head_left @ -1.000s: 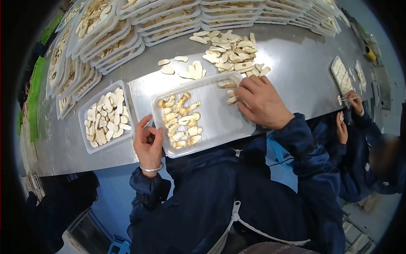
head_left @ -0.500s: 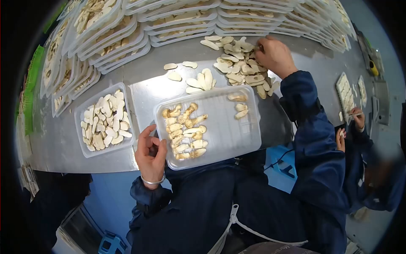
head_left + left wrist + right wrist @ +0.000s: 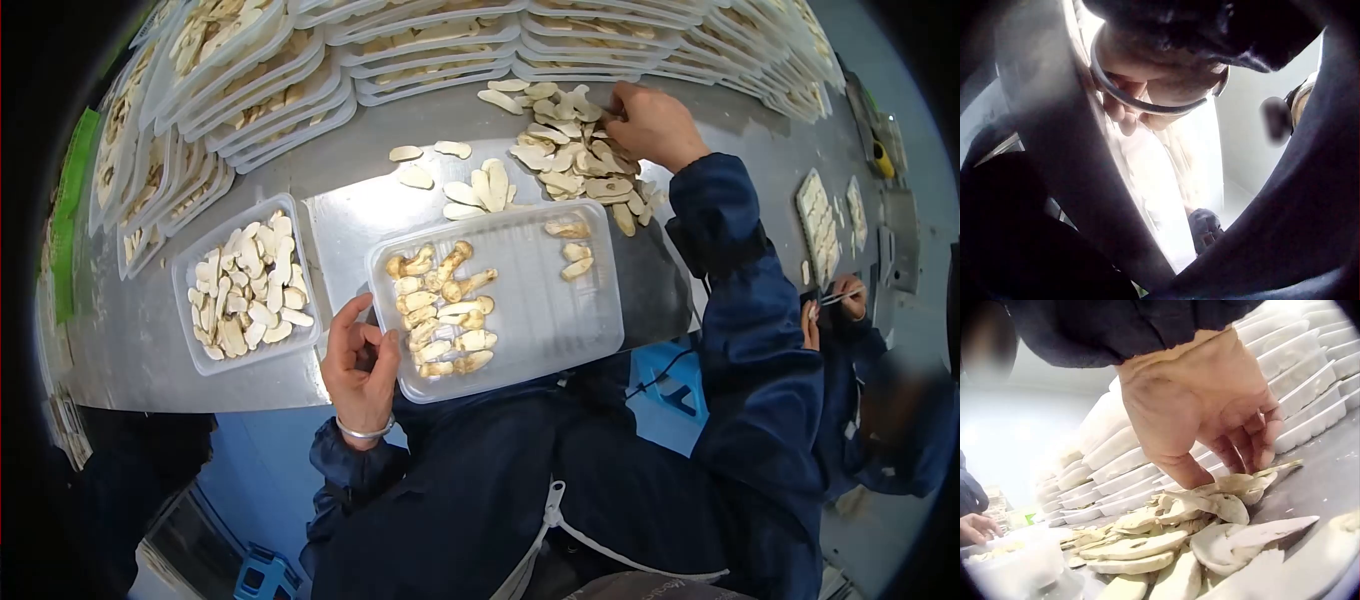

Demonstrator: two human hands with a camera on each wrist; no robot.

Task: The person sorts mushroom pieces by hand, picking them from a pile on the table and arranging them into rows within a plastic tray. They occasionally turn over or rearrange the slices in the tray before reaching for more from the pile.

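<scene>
My right hand (image 3: pixel 655 125) reaches down at the right side of a loose pile of mushroom slices (image 3: pixel 560 158). In the right wrist view its thumb and bent fingers pinch a mushroom slice (image 3: pixel 1235 482) on top of the pile. A clear plastic tray (image 3: pixel 525 310) lies in front of me. Browned mushroom slices (image 3: pixel 440 312) stand in two columns at its left, and a few paler ones (image 3: pixel 575 252) at its upper right. My left hand (image 3: pixel 358 375) rests with loosely curled fingers at the tray's left edge, holding nothing visible.
A second tray (image 3: pixel 312 300) full of white slices stands at left. Several loose slices (image 3: pixel 484 188) lie beyond the middle tray. Stacked filled trays (image 3: pixel 430 75) line the back of the metal table (image 3: pixel 345 215). Another person's hand (image 3: pixel 852 296) works at far right.
My right hand has left the upper right of the tray and moved away to the pile, where it stays. The left hand keeps its place at the tray edge.
</scene>
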